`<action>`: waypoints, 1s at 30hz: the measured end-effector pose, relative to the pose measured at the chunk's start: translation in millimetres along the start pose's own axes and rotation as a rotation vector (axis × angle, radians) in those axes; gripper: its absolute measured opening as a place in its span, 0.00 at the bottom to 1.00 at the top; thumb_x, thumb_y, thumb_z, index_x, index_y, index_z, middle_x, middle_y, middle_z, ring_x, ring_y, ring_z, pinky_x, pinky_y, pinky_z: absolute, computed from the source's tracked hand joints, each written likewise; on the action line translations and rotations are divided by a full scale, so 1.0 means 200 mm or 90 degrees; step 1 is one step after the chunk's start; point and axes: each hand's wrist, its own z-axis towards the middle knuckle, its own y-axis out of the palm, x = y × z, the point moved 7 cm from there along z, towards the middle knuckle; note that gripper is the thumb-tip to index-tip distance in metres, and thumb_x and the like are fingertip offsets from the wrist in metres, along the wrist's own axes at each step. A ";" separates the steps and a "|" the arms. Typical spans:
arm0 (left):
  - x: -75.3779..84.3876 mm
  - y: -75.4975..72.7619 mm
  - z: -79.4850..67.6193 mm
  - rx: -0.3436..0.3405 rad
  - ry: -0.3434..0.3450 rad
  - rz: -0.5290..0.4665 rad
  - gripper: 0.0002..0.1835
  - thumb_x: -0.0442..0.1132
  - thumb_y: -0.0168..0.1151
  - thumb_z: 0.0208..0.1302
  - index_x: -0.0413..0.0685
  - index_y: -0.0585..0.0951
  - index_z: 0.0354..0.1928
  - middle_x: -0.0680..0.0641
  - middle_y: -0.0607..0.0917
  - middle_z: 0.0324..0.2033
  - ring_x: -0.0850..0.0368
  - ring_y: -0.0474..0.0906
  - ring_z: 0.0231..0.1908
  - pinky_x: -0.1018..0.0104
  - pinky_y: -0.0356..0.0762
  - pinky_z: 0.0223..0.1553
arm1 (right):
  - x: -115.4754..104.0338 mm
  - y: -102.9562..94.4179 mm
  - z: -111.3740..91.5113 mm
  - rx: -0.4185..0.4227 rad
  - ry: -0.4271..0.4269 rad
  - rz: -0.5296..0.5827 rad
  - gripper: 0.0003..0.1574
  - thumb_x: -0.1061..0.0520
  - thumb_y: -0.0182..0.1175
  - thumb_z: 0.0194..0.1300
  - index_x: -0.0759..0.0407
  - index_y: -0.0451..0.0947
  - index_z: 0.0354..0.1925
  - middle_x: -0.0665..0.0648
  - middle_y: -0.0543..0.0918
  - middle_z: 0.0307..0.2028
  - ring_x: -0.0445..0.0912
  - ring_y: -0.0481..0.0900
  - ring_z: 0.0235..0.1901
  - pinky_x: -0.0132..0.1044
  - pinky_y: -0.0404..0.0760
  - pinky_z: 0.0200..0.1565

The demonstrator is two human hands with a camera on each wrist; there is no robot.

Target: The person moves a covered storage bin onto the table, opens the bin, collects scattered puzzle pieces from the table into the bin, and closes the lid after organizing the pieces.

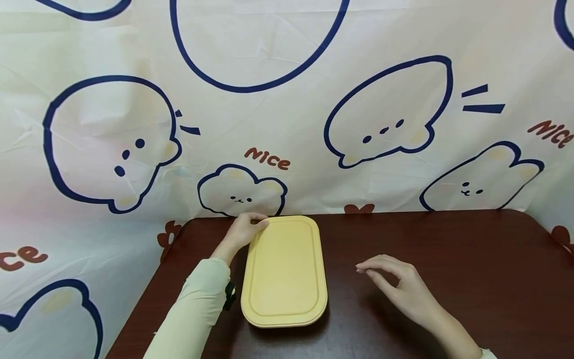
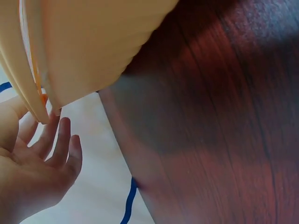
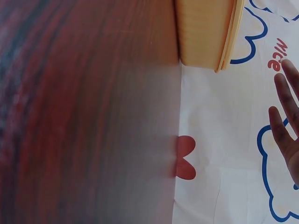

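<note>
A long yellow plastic box with a rounded yellow lid (image 1: pixel 285 271) lies lengthwise on the dark wooden table. My left hand (image 1: pixel 244 230) is at its far left corner, thumb on the lid's edge and fingertips at the rim below. In the left wrist view, a narrow gap with white and orange inside runs between the lid's edge (image 2: pixel 14 70) and the ribbed box wall (image 2: pixel 98 42). My right hand (image 1: pixel 403 284) hovers to the right of the box, apart from it, with fingers loosely bent and holding nothing.
The brown table (image 1: pixel 448 254) ends at a pale cloth backdrop (image 1: pixel 305 124) printed with blue cartoon outlines, which also hangs along the left and right sides. A dark band (image 1: pixel 229 295) sits on the left wrist.
</note>
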 end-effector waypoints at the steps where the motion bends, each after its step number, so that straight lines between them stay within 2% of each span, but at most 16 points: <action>1: -0.01 0.00 0.00 0.000 -0.001 0.005 0.17 0.43 0.58 0.74 0.42 0.82 0.57 0.40 0.80 0.55 0.51 0.80 0.42 0.56 0.78 0.47 | 0.00 0.00 0.00 0.001 0.000 -0.001 0.27 0.78 0.62 0.60 0.51 0.84 0.49 0.50 0.86 0.42 0.41 0.82 0.44 0.26 0.76 0.48; 7: -0.01 0.01 0.00 0.010 -0.006 0.014 0.16 0.42 0.59 0.73 0.43 0.82 0.57 0.40 0.80 0.57 0.48 0.80 0.45 0.55 0.78 0.48 | 0.00 0.00 0.00 0.001 -0.004 -0.004 0.27 0.77 0.62 0.60 0.51 0.84 0.49 0.49 0.86 0.42 0.41 0.82 0.44 0.26 0.76 0.49; 14: 0.02 0.00 0.00 0.002 0.002 0.022 0.16 0.39 0.60 0.72 0.42 0.82 0.57 0.39 0.79 0.59 0.45 0.77 0.54 0.53 0.77 0.52 | 0.00 0.00 0.00 0.000 -0.004 0.002 0.28 0.79 0.62 0.59 0.52 0.84 0.49 0.51 0.86 0.42 0.41 0.83 0.44 0.26 0.76 0.49; 20: 0.03 0.00 0.00 0.006 0.006 0.037 0.16 0.38 0.62 0.71 0.40 0.82 0.57 0.39 0.79 0.59 0.44 0.77 0.55 0.53 0.77 0.53 | 0.00 0.01 0.00 -0.005 -0.003 0.004 0.27 0.78 0.62 0.60 0.51 0.84 0.49 0.49 0.86 0.41 0.41 0.83 0.43 0.26 0.77 0.49; 30: 0.03 0.00 -0.01 0.036 -0.021 0.036 0.15 0.39 0.61 0.71 0.40 0.83 0.55 0.39 0.81 0.54 0.46 0.81 0.46 0.54 0.79 0.48 | 0.00 0.02 -0.01 -0.002 -0.005 0.007 0.27 0.78 0.62 0.60 0.51 0.84 0.48 0.50 0.86 0.41 0.41 0.83 0.43 0.26 0.77 0.48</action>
